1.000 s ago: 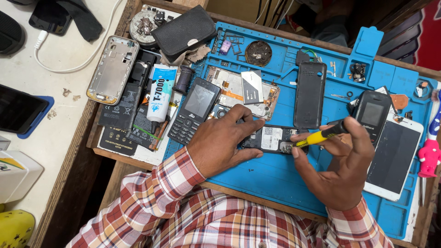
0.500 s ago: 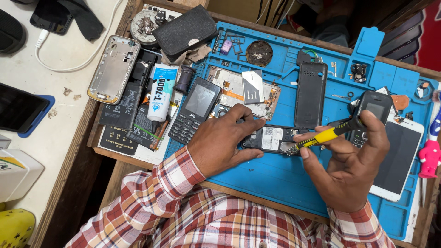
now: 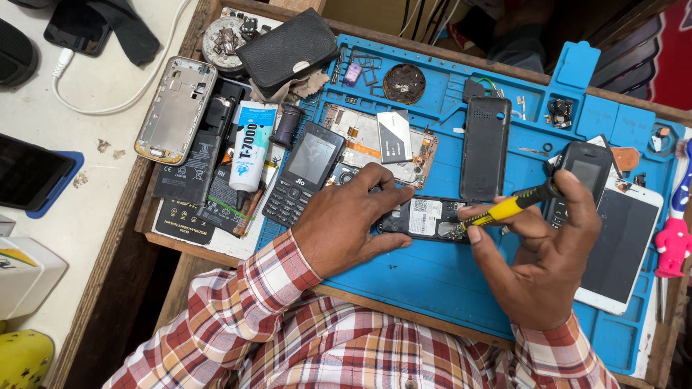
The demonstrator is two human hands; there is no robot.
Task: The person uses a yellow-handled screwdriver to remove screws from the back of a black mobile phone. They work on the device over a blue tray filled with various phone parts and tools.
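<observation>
Fingers [image 3: 504,220] around screwdriver [image 3: 504,207], mid-mat [image 3: 432,277]

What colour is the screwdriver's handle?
Yellow with black, on the screwdriver in the right hand; head view.

Bare blue mat [image 3: 425,277] lay open just below the opened phone [image 3: 425,216]. Above it, the black back cover [image 3: 484,148], a circuit board [image 3: 375,144] and keypad phone [image 3: 303,173] crowded close; a white smartphone [image 3: 620,245] blocked the right.
</observation>
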